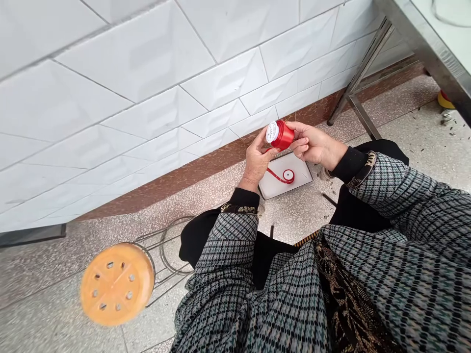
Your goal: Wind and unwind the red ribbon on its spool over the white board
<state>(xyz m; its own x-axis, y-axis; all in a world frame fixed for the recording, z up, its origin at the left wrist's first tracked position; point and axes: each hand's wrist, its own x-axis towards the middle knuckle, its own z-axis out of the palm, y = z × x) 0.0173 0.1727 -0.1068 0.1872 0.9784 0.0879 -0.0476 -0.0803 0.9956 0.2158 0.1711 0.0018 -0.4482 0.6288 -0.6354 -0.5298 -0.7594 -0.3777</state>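
Note:
Both hands are raised over my lap, holding a roll of red ribbon (279,135) with a white label on its end. My right hand (312,144) wraps its fingers round the roll from the right. My left hand (257,162) touches the roll from the left and pinches the loose red ribbon end that hangs below it. On the floor beneath lies a white board (274,186) with a second, small red ribbon spool (288,175) and a red strip on it.
An orange round stool (117,284) on a wire frame stands at the lower left. A white tiled wall (147,88) runs behind. A metal table (423,39) with angled legs is at the upper right. Scraps litter the speckled floor (434,142).

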